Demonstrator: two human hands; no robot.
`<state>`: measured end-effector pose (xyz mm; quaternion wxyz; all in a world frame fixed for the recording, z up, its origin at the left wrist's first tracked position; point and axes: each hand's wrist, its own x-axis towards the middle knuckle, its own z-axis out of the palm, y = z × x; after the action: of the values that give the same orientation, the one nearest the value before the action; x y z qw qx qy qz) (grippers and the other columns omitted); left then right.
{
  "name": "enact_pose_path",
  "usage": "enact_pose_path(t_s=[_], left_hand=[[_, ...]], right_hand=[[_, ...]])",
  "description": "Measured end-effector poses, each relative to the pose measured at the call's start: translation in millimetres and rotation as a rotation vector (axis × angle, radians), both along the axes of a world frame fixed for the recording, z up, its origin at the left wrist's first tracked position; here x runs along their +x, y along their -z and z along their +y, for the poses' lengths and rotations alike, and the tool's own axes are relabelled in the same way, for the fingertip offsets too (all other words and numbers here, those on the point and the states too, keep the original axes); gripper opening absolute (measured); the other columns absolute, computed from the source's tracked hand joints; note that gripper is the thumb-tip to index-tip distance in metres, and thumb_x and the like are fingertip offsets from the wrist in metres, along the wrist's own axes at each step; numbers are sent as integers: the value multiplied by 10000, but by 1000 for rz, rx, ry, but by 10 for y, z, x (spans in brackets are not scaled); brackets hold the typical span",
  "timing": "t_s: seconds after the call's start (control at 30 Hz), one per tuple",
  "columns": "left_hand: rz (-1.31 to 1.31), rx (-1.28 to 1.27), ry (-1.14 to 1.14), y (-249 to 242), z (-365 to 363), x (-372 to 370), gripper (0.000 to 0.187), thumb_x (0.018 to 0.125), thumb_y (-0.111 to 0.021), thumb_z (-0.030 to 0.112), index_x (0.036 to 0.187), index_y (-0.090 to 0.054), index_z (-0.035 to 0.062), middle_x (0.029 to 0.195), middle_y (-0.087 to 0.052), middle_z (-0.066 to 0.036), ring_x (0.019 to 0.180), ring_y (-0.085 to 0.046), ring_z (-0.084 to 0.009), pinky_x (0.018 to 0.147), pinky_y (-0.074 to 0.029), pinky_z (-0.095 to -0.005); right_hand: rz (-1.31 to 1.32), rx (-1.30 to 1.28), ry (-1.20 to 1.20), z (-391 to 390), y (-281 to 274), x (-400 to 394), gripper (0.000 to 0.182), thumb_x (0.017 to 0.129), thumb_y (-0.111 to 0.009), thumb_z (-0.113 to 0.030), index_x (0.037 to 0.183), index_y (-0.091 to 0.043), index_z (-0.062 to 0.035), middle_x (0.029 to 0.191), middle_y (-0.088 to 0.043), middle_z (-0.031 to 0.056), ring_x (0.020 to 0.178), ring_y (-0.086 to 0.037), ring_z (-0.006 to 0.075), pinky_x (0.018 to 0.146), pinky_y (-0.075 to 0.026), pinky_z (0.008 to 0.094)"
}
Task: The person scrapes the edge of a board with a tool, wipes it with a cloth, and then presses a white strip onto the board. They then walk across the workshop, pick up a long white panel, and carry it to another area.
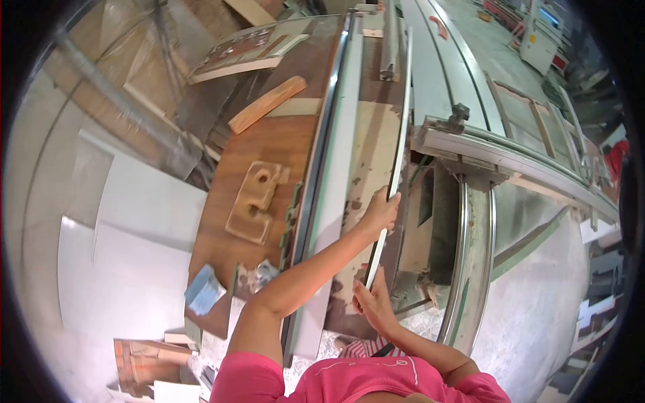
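Near end of the long strip (396, 151) behind the right hand (373, 302); lower fingertips out of sight.

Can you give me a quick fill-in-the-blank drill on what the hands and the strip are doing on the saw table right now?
1. Both hands grip one long, thin white ____ lying along the saw table.
2. The left hand holds it ____ from the person than the right hand.
3. A wooden push block with two holes lies on the ____ board, left of the hands.

Missing words: strip; farther; brown
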<state>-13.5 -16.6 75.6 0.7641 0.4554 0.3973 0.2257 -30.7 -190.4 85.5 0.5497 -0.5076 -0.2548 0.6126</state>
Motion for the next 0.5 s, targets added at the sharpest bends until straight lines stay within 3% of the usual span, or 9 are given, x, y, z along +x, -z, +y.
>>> enact_pose_path(t_s=[0.03,0.13,0.3,0.5], left_hand=[[-62,-8,6,-40,-154,-192,130,891,-447,188,920,-401,70,687,-359,9,471,-306,-41,380,-253,-189],[74,196,16,-89,-545,-663,134,893,-443,187,930,-410,63,676,-343,20,464,-287,-37,384,-244,-189],[234,442,-92,-262,-1115,-1278,386,875,-479,206,1208,-381,36,578,-381,32,439,-358,-55,389,-306,-222],[266,722,-231,63,-1552,-1667,405,865,-489,210,1203,-392,8,605,-457,-25,455,-422,-97,419,-367,-265]], right_hand=[[15,26,-53,-155,66,-165,431,878,-473,-222,1170,-227,-21,640,-413,25,472,-413,92,407,-322,230],[11,70,-133,-519,181,-596,423,876,-480,-177,1173,-222,-22,666,-456,35,474,-449,89,390,-346,217],[-27,120,-271,-1015,194,-1040,443,878,-480,-200,1172,-211,-7,704,-467,53,521,-472,98,433,-371,227],[-52,129,-413,-1475,199,-1244,423,885,-460,-244,1156,-239,-6,697,-460,59,534,-466,95,434,-365,223]])
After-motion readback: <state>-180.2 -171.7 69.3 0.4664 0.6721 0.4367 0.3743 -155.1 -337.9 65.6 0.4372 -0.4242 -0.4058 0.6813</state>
